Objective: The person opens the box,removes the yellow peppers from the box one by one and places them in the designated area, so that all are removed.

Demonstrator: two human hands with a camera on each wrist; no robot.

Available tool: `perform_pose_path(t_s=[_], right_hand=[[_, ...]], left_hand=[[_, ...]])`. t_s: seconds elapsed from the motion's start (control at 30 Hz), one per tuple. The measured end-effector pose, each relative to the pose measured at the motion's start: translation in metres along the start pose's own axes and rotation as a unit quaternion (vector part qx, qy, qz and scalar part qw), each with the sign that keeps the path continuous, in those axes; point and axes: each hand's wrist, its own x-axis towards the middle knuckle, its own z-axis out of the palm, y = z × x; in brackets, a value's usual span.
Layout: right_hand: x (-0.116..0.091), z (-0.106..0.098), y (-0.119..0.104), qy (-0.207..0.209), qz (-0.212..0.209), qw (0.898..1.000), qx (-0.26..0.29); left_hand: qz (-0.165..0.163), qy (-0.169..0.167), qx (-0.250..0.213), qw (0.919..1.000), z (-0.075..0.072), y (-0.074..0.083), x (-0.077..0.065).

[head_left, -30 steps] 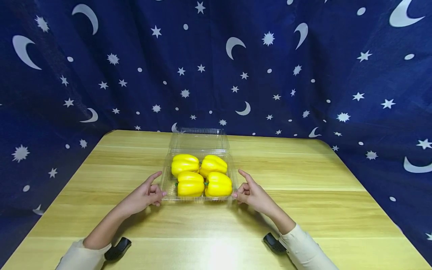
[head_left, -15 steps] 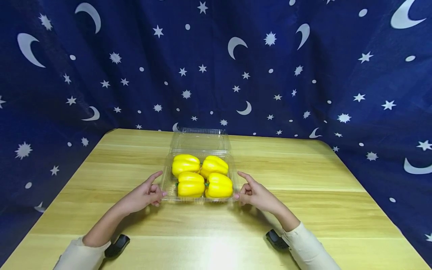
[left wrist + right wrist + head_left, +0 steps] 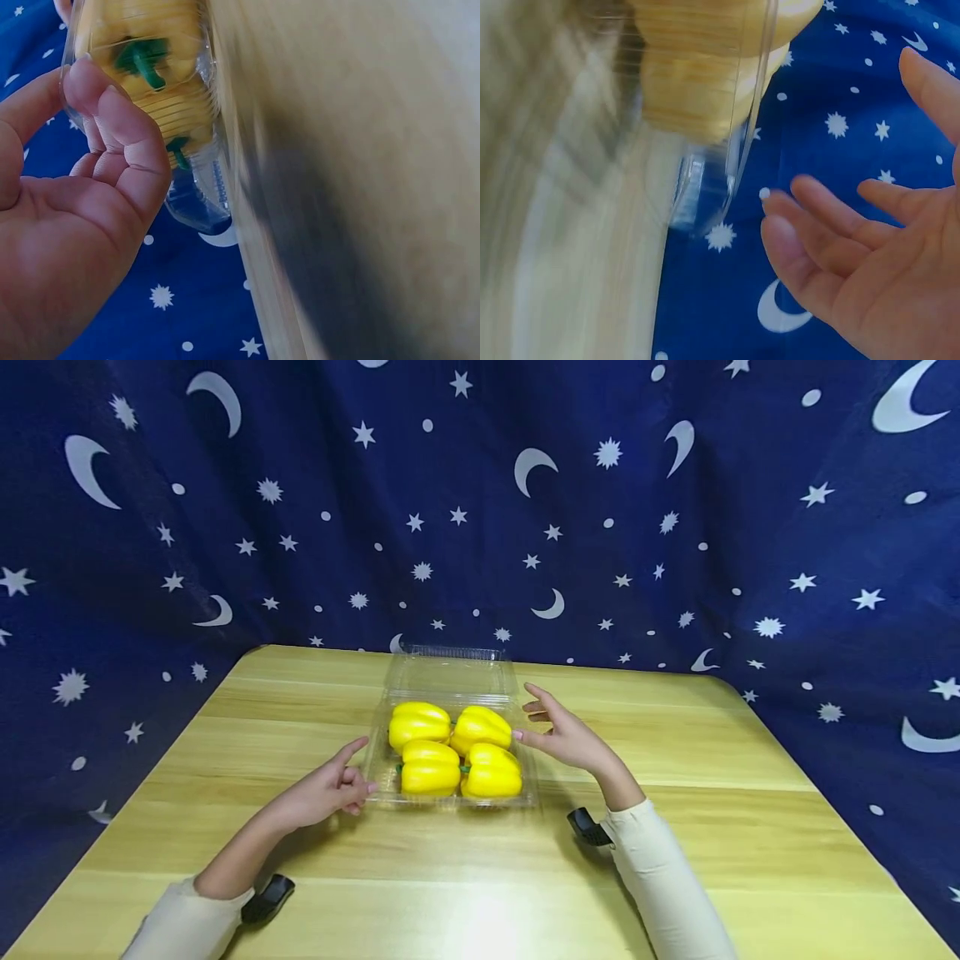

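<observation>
A clear plastic clamshell container [image 3: 384, 781] sits on the table, its lid [image 3: 453, 675] folded back toward the far edge. Several yellow bell peppers [image 3: 430, 770] lie inside it, in two rows. My left hand [image 3: 318, 793] is at the near left corner; in the left wrist view its thumb and curled fingers pinch the container's rim beside the green stems [image 3: 142, 60]. My right hand [image 3: 566, 735] hovers off the right side, holding nothing, fingers spread and loosely bent. The right wrist view shows its fingers [image 3: 810, 255] apart from the container wall.
The light wooden table [image 3: 712, 760] stretches to both sides of the container. Behind it hangs a dark blue curtain [image 3: 480, 560] with moons and stars. Black devices [image 3: 268, 900] are strapped at both wrists.
My right hand has let go of the container's near right corner and moved up along its right side, toward the lid. The left hand stays at its corner.
</observation>
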Motion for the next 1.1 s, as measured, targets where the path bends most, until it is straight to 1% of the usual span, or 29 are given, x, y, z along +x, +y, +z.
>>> perform_pose_path(t_s=[0.17,0.27,0.37,0.53,0.6,0.77,1.0,1.1], right_hand=[[0.02,0.005,-0.004,-0.006,-0.032,0.999,0.004],[0.029,0.007,-0.004,-0.012,-0.041,0.999,0.001],[0.035,0.008,-0.005,-0.018,-0.051,0.999,-0.002],[0.042,0.01,-0.006,-0.023,-0.068,0.997,0.005],[0.044,0.011,-0.006,-0.031,-0.068,0.997,0.008],[0.046,0.015,-0.006,-0.051,-0.05,0.997,0.008],[0.047,0.018,-0.004,-0.055,-0.052,0.997,-0.007],[0.048,0.021,-0.003,-0.06,-0.044,0.997,-0.014]], left_hand=[[-0.003,0.002,0.005,1.0,0.0,-0.001,0.001],[-0.01,0.006,0.009,0.9999,0.0,-0.001,0.002],[-0.016,0.008,0.011,0.9998,0.0,-0.002,0.002],[-0.014,0.004,0.008,0.9999,0.001,-0.002,0.0],[-0.013,0.002,0.008,0.9999,0.0,-0.002,0.0],[-0.017,0.001,0.003,0.9998,0.001,-0.001,-0.001],[-0.016,0.002,0.001,0.9999,0.001,-0.002,0.0],[-0.015,0.001,0.001,0.9999,0.001,-0.003,0.001]])
